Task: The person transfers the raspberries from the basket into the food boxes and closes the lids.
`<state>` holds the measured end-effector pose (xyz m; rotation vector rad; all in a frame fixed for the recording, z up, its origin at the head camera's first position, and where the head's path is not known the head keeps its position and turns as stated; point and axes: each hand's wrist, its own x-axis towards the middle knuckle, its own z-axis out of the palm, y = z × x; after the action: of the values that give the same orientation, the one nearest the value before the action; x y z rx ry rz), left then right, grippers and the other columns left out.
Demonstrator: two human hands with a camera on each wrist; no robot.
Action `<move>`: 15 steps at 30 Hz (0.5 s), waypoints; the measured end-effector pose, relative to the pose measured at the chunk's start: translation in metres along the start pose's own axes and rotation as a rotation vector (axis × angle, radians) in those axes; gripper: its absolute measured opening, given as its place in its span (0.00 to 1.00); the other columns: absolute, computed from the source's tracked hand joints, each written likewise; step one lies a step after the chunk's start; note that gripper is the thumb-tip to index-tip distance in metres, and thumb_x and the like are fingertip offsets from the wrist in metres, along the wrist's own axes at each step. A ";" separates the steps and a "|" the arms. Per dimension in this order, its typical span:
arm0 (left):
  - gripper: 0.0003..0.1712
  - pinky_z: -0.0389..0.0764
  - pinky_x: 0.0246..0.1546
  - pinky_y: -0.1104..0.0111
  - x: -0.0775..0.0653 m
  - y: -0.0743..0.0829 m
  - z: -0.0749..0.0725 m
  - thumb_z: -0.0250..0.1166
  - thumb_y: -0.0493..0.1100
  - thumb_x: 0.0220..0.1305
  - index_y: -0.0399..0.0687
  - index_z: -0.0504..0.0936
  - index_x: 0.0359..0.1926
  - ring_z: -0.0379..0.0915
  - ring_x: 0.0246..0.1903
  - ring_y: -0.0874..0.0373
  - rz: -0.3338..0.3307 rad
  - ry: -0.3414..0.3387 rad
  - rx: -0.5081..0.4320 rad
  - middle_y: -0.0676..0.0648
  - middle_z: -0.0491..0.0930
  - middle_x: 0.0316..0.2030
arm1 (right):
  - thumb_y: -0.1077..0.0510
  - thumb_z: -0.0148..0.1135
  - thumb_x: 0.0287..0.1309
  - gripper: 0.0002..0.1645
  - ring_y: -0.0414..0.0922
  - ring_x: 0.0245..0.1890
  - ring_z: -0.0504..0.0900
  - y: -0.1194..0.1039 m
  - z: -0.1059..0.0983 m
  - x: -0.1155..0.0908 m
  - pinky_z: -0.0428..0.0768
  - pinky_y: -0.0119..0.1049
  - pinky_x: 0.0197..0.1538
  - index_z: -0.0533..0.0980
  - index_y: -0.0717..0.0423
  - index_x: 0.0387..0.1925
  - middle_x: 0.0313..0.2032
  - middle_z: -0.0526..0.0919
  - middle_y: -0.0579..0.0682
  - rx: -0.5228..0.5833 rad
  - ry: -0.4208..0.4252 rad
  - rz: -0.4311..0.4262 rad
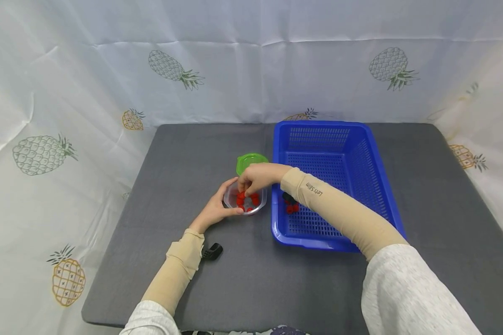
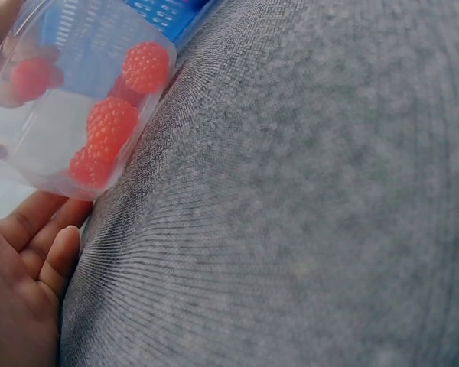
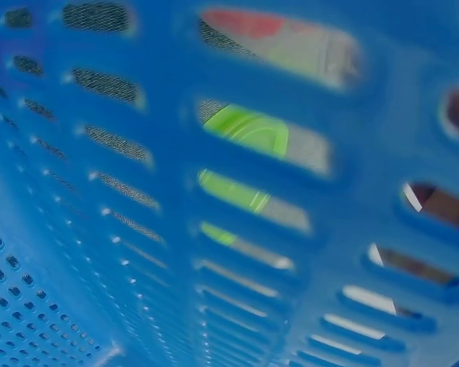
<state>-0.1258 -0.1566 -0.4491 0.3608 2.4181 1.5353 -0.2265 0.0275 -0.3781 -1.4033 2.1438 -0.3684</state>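
Note:
A clear plastic container [image 1: 226,201] with several red raspberries [image 1: 254,199] in it stands left of the blue basket. My left hand [image 1: 215,209] holds the container from the left, thumb at its near side and fingers at its far side. In the left wrist view, raspberries [image 2: 112,122] show through the container's wall [image 2: 57,122], above part of the left hand [image 2: 27,275]. My right hand [image 1: 259,177] reaches over the basket's left rim into the container, its fingertips pinching a raspberry [image 1: 241,195]. The basket wall mostly hides that hand in the right wrist view.
The blue basket [image 1: 278,223] stands on the grey table [image 1: 151,223], with some raspberries [image 1: 292,208] at its left side under the right forearm. A green lid [image 1: 251,159] lies behind the container. Patterned white sheets [image 1: 260,70] hang around the table.

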 end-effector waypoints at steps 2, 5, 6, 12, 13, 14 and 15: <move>0.52 0.57 0.65 0.46 0.000 0.000 0.000 0.72 0.44 0.50 0.58 0.52 0.71 0.53 0.68 0.44 0.003 0.000 0.002 0.43 0.52 0.71 | 0.56 0.64 0.55 0.10 0.37 0.32 0.80 -0.001 0.001 0.000 0.77 0.28 0.38 0.81 0.54 0.39 0.34 0.86 0.45 -0.044 -0.016 0.008; 0.52 0.58 0.65 0.47 0.001 -0.001 -0.001 0.72 0.45 0.50 0.56 0.52 0.71 0.54 0.67 0.44 0.013 -0.002 0.000 0.42 0.52 0.71 | 0.56 0.64 0.55 0.10 0.36 0.32 0.80 -0.002 0.001 0.001 0.77 0.29 0.38 0.81 0.52 0.40 0.35 0.85 0.45 -0.091 -0.039 0.025; 0.52 0.58 0.64 0.46 0.001 -0.001 -0.001 0.72 0.45 0.50 0.55 0.52 0.71 0.55 0.67 0.44 0.016 -0.002 0.002 0.42 0.52 0.71 | 0.56 0.63 0.54 0.10 0.37 0.32 0.80 -0.002 0.002 0.002 0.77 0.29 0.38 0.81 0.51 0.40 0.35 0.85 0.44 -0.101 -0.044 0.031; 0.53 0.58 0.64 0.46 0.010 -0.028 0.002 0.73 0.45 0.49 0.62 0.51 0.71 0.55 0.67 0.45 0.014 0.009 0.005 0.45 0.52 0.71 | 0.56 0.63 0.54 0.10 0.36 0.33 0.80 -0.002 0.003 0.002 0.77 0.30 0.39 0.81 0.49 0.40 0.35 0.85 0.43 -0.121 -0.058 0.054; 0.54 0.58 0.65 0.47 0.012 -0.033 0.003 0.73 0.44 0.48 0.65 0.51 0.71 0.55 0.67 0.46 0.010 0.014 0.005 0.47 0.52 0.71 | 0.56 0.64 0.54 0.10 0.36 0.33 0.80 -0.002 0.004 0.002 0.77 0.30 0.39 0.81 0.49 0.39 0.35 0.85 0.43 -0.121 -0.057 0.054; 0.53 0.58 0.65 0.47 0.012 -0.035 0.004 0.73 0.45 0.48 0.68 0.51 0.70 0.55 0.67 0.47 0.008 0.016 0.007 0.48 0.52 0.71 | 0.56 0.64 0.54 0.10 0.36 0.33 0.80 -0.002 0.004 0.003 0.77 0.30 0.39 0.81 0.49 0.39 0.35 0.85 0.43 -0.120 -0.057 0.055; 0.53 0.58 0.65 0.47 0.012 -0.036 0.004 0.73 0.45 0.48 0.70 0.51 0.70 0.55 0.67 0.48 0.007 0.018 0.009 0.48 0.52 0.71 | 0.55 0.64 0.54 0.10 0.36 0.33 0.80 -0.001 0.005 0.003 0.77 0.30 0.39 0.81 0.48 0.39 0.35 0.85 0.42 -0.120 -0.058 0.056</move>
<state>-0.1386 -0.1638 -0.4844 0.3595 2.4404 1.5379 -0.2232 0.0250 -0.3823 -1.3981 2.1839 -0.1781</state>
